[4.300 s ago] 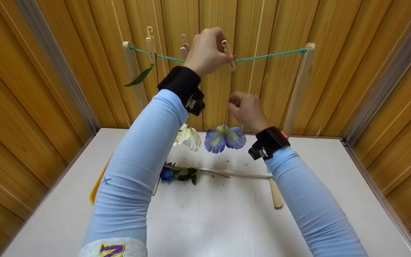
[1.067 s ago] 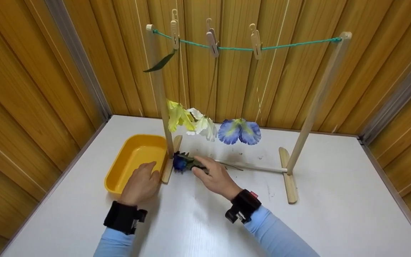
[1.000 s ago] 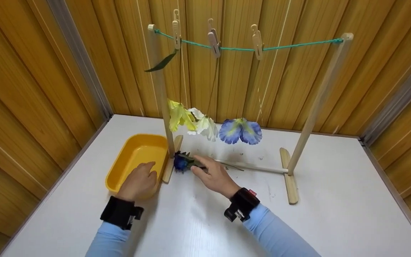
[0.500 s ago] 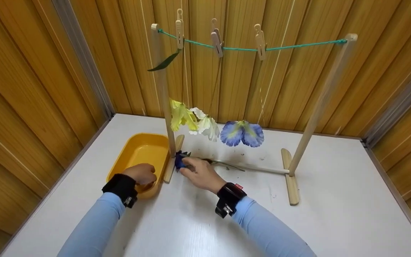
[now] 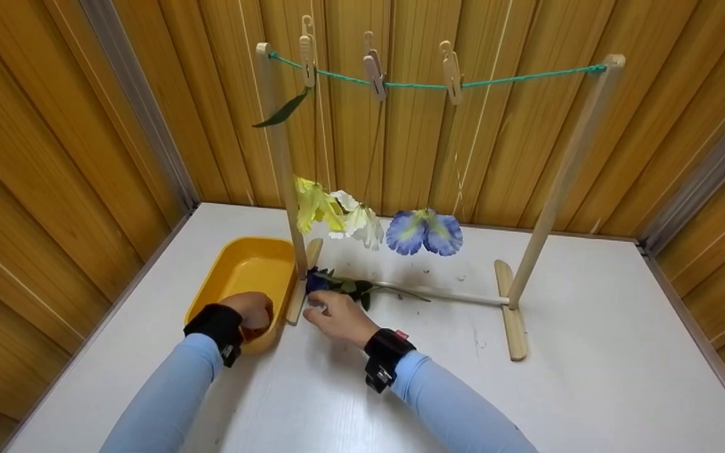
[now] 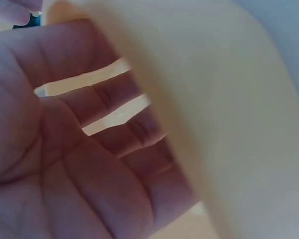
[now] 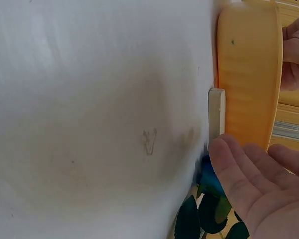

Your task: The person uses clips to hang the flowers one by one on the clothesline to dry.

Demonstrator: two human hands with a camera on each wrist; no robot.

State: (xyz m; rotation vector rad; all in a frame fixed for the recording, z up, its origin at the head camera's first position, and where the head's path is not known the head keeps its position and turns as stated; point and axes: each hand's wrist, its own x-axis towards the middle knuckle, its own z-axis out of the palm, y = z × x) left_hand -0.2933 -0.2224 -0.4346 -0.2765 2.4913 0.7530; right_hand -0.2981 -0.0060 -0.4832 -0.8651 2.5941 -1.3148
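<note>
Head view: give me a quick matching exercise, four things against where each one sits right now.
Things:
1. dark blue flower
2. yellow tub
3. pale blue flower
4. green leaf

Places:
a. hanging upside down under the third peg
b. on the table by the right hand
c. clipped at the first peg
d. under the left hand

Pairs: 1-b, 2-d, 3-a, 4-c

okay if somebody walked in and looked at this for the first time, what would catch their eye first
Probably the small wooden drying rack on the white table, with a yellow flower, a white flower and a blue-violet flower hanging heads down from pegs on its green string. Below, the right hand reaches to a dark blue flower lying by the rack's foot. The left hand rests at the near rim of a yellow tray.
</note>
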